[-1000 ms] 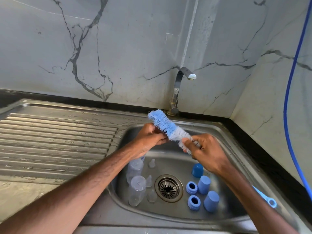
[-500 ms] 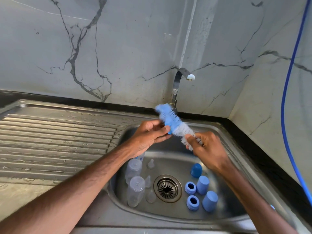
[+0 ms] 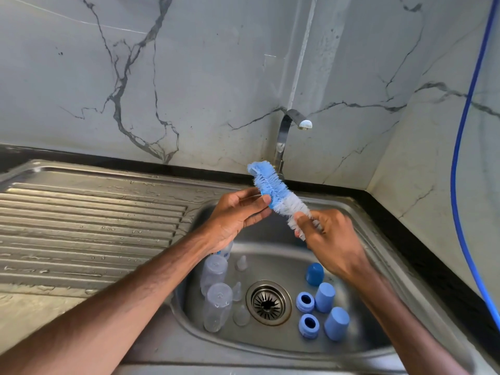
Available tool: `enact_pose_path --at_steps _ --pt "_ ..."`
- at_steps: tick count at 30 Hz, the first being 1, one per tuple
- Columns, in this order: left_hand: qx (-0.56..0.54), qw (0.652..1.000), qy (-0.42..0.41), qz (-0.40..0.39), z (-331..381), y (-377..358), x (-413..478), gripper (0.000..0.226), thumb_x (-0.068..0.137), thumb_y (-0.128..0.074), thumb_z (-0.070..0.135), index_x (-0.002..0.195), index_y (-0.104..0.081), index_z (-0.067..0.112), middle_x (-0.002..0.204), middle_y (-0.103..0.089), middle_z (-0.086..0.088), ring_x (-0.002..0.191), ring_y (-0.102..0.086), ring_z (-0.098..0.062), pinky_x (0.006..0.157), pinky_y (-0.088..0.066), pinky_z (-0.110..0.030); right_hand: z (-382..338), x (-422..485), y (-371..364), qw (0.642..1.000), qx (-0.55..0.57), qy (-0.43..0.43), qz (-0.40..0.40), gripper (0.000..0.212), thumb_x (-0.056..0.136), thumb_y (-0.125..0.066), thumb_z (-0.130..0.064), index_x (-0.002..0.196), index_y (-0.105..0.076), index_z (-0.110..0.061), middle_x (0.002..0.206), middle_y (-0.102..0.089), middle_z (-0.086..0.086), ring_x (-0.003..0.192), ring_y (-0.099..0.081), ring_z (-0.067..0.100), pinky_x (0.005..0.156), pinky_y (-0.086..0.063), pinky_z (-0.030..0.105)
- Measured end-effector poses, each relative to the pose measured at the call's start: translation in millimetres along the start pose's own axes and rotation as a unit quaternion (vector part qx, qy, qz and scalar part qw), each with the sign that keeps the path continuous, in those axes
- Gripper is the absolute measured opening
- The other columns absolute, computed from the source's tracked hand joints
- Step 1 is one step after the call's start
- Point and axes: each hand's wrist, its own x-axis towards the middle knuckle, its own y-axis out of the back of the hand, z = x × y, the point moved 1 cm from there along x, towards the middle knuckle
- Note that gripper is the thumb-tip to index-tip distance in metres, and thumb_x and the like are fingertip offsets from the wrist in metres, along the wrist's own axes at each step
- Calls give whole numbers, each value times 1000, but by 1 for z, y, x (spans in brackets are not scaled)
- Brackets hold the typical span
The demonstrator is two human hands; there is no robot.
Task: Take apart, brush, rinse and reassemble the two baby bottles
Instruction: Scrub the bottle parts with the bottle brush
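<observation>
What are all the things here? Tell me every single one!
bottle brush: one, blue and white, held above the sink
bottles: two, clear, in the basin left of the drain; a possible third is hidden under the wrist
teats: three, clear, beside the bottles
caps: three, blue, right of the drain
rings: two, blue, between drain and caps
drain: one, steel, middle of the basin
sink: one, steel, drainboard on its left
tap: one, steel, behind the sink
hose: one, blue, along the right wall
wall: grey marble, behind
left hand: fingertips touch the bristles
right hand: grips the brush's lower end
</observation>
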Motion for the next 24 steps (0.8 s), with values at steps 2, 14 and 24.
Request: enact_pose_path --at_steps 2,14,24 --pt "6 1000 -1 6 0 -1 -2 46 85 -74 9 128 -64 -2 124 -71 -20 111 -71 -25 93 -59 -30 -1 1 -1 1000 -7 -16 -1 49 102 -61 -30 56 -55 -17 43 -47 -8 41 -44 8 42 -35 18" --pt "-40 999 13 34 -3 -8 -1 32 96 -66 5 125 -65 -7 121 -72 -21 106 -73 -24 89 -60 -28 -6 -6 -11 999 -7 13 39 50 101 -61 -29 52 -49 -25 46 -51 -14 41 -46 8 41 -32 16" --pt "-60 997 24 30 -5 -13 -2 40 88 -72 15 123 -66 -4 120 -73 -19 110 -73 -26 93 -59 -28 -4 1 -8 998 -30 -34 39 45 103 -59 -34 60 -57 -22 47 -53 -8 42 -50 7 42 -34 17"
